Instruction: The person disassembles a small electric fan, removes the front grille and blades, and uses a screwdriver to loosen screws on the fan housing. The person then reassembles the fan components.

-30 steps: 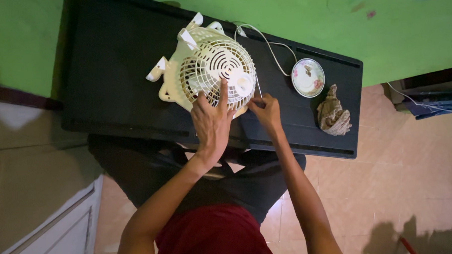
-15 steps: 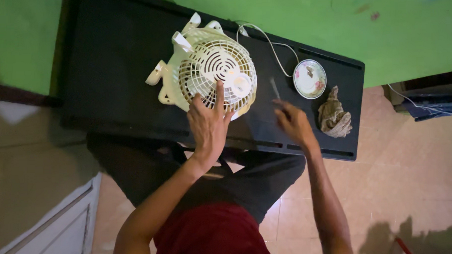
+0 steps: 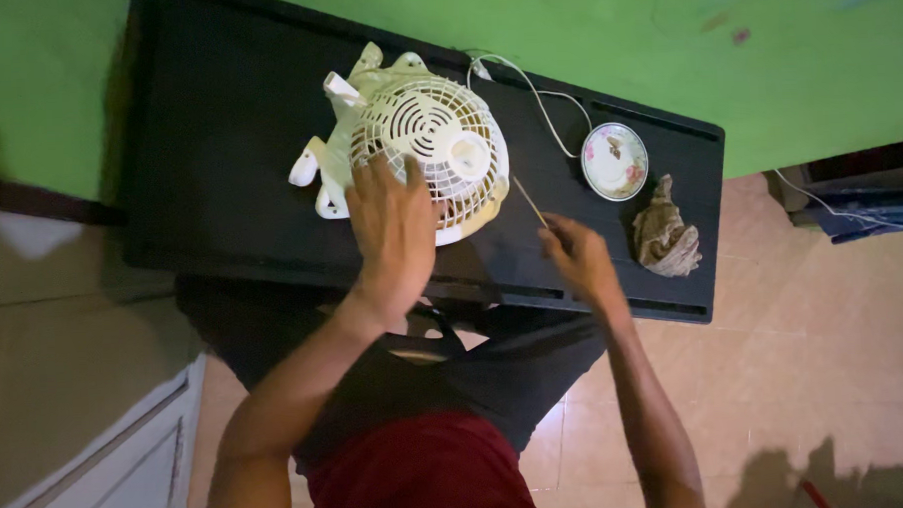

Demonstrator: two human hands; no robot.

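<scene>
A small white fan [image 3: 423, 150] lies grille-up on a black table [image 3: 217, 142]. My left hand [image 3: 393, 226] rests flat on the near edge of the grille, fingers spread. My right hand [image 3: 577, 260] hovers over the table to the right of the fan and grips a thin screwdriver [image 3: 530, 203], whose shaft points up-left toward the fan's rim. The fan's white cord [image 3: 542, 111] curls away to the right behind it.
A small flowered dish [image 3: 615, 161] holding small parts sits right of the fan, with a crumpled brownish rag [image 3: 666, 238] beside it. A green wall [image 3: 664, 46] runs behind the table. Tiled floor [image 3: 826, 371] lies to the right, and a white cabinet [image 3: 99, 477] stands at lower left.
My right hand pulled away from the fan's edge to the right with the screwdriver, then swung back a little toward it. My left hand has stayed on the grille.
</scene>
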